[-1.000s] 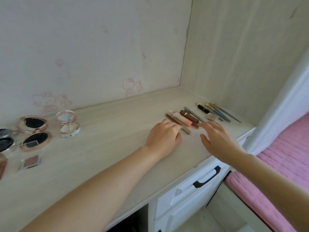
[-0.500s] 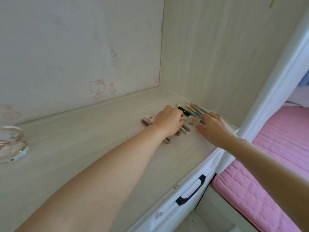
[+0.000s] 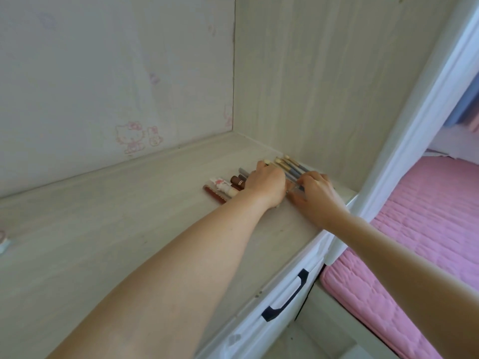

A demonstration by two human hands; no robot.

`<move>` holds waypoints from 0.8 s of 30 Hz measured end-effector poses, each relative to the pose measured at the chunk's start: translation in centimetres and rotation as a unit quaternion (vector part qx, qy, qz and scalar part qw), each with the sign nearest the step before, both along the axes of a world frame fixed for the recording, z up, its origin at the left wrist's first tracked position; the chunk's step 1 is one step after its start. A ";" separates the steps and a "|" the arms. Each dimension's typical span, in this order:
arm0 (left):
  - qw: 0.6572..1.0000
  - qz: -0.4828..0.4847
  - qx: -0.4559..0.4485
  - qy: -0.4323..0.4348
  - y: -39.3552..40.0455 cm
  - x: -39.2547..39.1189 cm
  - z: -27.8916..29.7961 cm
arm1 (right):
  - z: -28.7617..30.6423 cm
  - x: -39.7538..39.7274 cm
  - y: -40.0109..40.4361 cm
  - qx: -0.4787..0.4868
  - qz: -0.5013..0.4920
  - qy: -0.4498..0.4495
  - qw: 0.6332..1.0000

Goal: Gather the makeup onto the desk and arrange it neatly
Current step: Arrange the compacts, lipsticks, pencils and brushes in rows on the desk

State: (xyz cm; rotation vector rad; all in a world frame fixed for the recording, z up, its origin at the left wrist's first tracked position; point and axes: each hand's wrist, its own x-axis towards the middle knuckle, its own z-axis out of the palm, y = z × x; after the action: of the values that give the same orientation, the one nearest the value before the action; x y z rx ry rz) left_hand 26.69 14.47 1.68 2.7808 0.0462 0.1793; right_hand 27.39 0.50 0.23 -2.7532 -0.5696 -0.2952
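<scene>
Both hands sit on the makeup row by the counter [image 3: 129, 229] corner: left hand [image 3: 267, 183] fingers curled over the sticks, right hand [image 3: 315, 194] fingers spread on the brushes [image 3: 290, 168].

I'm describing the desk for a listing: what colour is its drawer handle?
Black; the drawer handle shows clearly in the head view.

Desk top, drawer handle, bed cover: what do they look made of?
Desk top: pale wood-grain laminate or veneer, matte; faint streaked grain, no glare. Could be printed.
Drawer handle: black bar, probably painted metal or plastic; smooth, slight sheen. Cannot tell which.
Bed cover: pink quilted fabric; stitched rows and soft puckering.
</scene>
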 end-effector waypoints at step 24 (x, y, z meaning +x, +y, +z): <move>0.724 0.037 -0.688 0.020 7.6 -20.4 3.5 | 3.0 -15.5 5.9 0.236 0.163 -0.023 0.958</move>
State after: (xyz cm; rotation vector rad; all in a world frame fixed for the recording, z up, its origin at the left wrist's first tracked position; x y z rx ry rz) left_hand 6.30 22.10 5.17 1.2657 0.2040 0.0460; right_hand 11.92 6.42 3.20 -2.1598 -0.8302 -0.3610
